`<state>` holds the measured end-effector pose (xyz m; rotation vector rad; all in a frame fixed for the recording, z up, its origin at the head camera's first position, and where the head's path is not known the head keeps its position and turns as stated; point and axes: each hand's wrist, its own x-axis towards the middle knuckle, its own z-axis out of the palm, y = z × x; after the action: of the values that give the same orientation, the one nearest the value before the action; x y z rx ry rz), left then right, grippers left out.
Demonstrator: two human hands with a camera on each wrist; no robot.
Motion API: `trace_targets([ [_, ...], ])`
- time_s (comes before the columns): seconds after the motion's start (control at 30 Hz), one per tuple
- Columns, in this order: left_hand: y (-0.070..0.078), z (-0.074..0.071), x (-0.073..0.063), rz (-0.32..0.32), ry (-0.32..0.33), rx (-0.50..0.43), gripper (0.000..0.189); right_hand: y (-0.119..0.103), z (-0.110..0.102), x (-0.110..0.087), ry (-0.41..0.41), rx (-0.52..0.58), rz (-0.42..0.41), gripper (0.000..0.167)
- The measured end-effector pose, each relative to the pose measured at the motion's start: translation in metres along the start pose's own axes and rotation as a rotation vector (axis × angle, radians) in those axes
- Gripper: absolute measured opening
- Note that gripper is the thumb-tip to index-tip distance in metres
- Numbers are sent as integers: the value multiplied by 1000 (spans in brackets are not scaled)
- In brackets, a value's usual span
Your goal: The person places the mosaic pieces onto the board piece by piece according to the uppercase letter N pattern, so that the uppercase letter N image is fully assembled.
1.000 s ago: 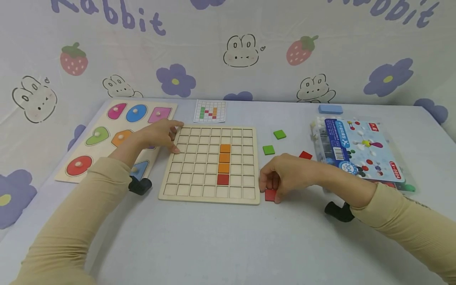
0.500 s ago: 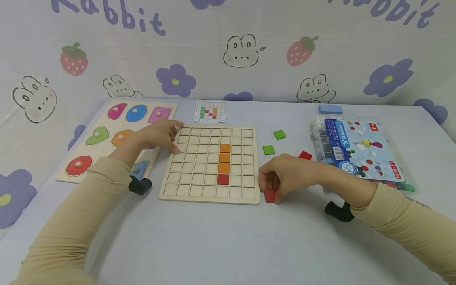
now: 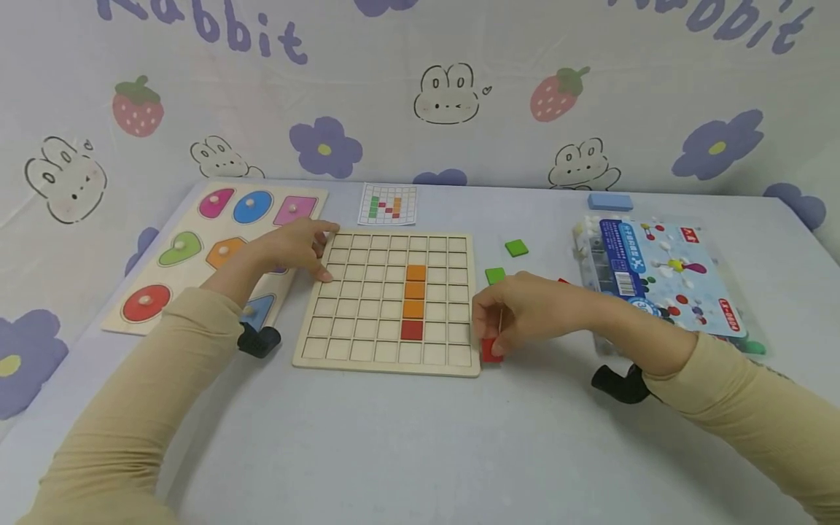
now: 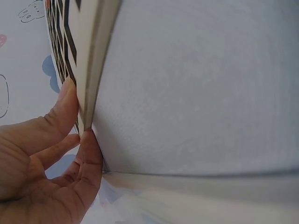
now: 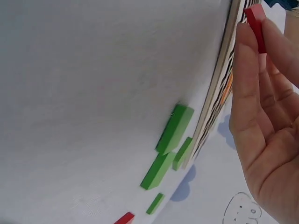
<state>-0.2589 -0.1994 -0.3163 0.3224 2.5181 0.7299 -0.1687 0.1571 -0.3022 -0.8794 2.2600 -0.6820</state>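
My right hand (image 3: 525,310) pinches a red square tile (image 3: 490,351) between thumb and fingers, just right of the wooden grid board (image 3: 357,368). The right wrist view shows the held red tile (image 5: 256,28) between the fingertips. My left hand (image 3: 298,248) rests thumb and forefinger against the board's left edge; in the left wrist view the left hand (image 4: 51,163) touches the board's rim (image 4: 93,60). On the board, several orange tiles (image 3: 415,291) stand in one column above a red tile (image 3: 411,330).
Green tiles (image 3: 516,248) lie right of the board, and a red tile (image 5: 124,218) is partly in view. A pattern card (image 3: 387,204) lies behind. A knobbed shape puzzle (image 3: 127,321) is at left; a boxed kit (image 3: 689,270) and blue block (image 3: 609,202) are at right.
My right hand has picked up the red tile from beside the board and moved slightly up and left with it. The left hand stays in place.
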Motion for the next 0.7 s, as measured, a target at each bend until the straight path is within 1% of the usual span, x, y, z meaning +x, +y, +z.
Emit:
trace_targets([
  [0.27,0,0,0,3,-5,-8,92,-7,-1,9,77,49,5,19],
  [0.47,0,0,0,4,1,-3,92,-11,-2,18,171,95,-15,16],
  [0.7,-1,0,1,5,2,5,92,-23,-3,31,269,96,-35,14],
])
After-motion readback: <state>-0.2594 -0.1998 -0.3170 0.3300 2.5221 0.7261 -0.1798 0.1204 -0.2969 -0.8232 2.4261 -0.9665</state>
